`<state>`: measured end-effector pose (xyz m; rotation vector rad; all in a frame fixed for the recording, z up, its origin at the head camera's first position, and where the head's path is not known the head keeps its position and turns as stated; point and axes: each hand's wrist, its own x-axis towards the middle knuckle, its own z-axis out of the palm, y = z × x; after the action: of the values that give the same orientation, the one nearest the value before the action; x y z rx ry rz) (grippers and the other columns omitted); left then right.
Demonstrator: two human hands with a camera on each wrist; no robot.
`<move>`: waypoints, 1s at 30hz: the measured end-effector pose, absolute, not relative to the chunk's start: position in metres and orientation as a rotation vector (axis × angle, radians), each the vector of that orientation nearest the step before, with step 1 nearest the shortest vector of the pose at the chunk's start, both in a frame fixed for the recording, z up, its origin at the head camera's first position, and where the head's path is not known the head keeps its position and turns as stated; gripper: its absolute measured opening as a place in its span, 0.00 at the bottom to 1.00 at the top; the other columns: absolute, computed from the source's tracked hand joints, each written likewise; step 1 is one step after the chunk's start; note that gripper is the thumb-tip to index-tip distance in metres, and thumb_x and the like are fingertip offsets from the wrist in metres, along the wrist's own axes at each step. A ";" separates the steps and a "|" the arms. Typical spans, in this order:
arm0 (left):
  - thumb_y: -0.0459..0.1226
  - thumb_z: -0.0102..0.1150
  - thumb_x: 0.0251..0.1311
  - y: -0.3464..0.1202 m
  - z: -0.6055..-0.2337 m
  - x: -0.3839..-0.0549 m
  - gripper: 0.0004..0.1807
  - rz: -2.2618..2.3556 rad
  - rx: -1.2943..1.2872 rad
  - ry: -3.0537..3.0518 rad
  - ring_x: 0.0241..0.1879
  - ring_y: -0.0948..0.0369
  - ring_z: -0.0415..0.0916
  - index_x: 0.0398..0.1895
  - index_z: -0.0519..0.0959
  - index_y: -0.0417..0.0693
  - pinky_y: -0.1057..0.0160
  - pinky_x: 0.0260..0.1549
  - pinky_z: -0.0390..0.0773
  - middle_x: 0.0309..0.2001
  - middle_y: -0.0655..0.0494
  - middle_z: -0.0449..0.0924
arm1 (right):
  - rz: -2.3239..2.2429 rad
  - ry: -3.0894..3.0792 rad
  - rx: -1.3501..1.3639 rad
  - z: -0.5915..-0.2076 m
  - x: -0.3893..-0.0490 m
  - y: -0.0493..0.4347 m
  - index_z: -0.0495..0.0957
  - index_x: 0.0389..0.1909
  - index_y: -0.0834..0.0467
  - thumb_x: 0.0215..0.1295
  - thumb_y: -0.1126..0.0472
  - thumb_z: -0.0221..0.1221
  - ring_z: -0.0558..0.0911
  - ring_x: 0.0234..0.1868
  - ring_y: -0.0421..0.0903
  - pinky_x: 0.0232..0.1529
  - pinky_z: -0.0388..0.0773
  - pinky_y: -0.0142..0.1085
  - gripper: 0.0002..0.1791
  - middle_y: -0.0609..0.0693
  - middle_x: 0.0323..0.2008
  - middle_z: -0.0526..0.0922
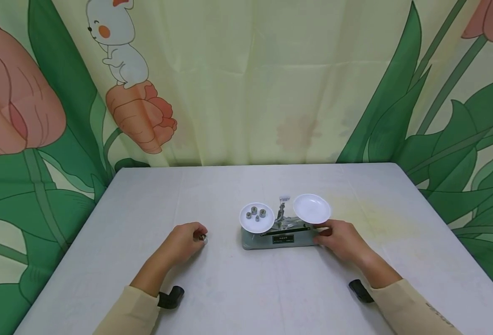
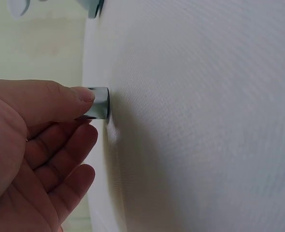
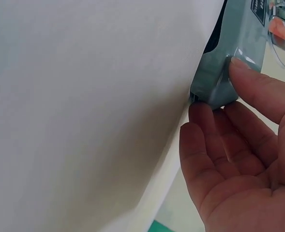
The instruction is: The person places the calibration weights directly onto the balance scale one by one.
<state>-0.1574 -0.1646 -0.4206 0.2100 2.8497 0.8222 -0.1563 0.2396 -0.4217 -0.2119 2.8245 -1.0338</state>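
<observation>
My left hand [image 1: 185, 242] pinches a small shiny metal weight [image 2: 101, 103] between thumb and fingers. In the left wrist view the weight's base is at the white tabletop; whether it bears on the cloth I cannot tell. A grey balance scale [image 1: 254, 241] stands right of centre. My right hand [image 1: 340, 238] grips the right end of its base, the thumb [image 3: 251, 75] on the front face and the fingers at the end. Several small metal weights [image 1: 262, 213] stand on the left white pan [image 1: 256, 228]. The right white pan [image 1: 312, 208] holds nothing and sits higher.
A white cloth covers the table [image 1: 212, 298]. Behind it hangs a curtain [image 1: 238, 93] printed with plants and a rabbit. A black wrist camera [image 1: 171, 298] is on the left wrist, another [image 1: 361, 291] on the right.
</observation>
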 end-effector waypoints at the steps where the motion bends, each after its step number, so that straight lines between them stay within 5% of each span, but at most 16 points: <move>1: 0.28 0.67 0.58 -0.164 -0.421 -0.158 0.12 0.826 0.209 2.849 0.45 0.56 0.79 0.45 0.82 0.40 0.53 0.50 0.78 0.40 0.55 0.83 | -1.037 2.823 -0.223 -0.422 -0.157 0.238 0.80 0.53 0.68 0.58 0.62 0.70 0.85 0.45 0.55 0.41 0.81 0.46 0.23 0.60 0.43 0.86; 15: 0.30 0.66 0.59 -0.165 -0.410 -0.159 0.12 0.812 0.182 2.866 0.48 0.54 0.79 0.46 0.82 0.41 0.51 0.52 0.77 0.42 0.54 0.83 | -1.055 2.802 -0.227 -0.424 -0.160 0.220 0.80 0.53 0.66 0.57 0.63 0.69 0.86 0.45 0.54 0.41 0.82 0.44 0.23 0.58 0.46 0.86; 30: 0.33 0.66 0.62 -0.127 -0.326 -0.170 0.12 0.939 0.550 2.949 0.48 0.54 0.77 0.49 0.82 0.43 0.54 0.47 0.78 0.43 0.54 0.82 | -1.053 2.802 -0.232 -0.423 -0.158 0.216 0.80 0.53 0.67 0.57 0.63 0.70 0.86 0.44 0.54 0.42 0.82 0.45 0.23 0.58 0.45 0.86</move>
<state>-0.1696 -0.1268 -0.3257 0.5495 2.9494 0.9388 -0.1583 0.2160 -0.4229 -0.2321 2.8019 -1.0534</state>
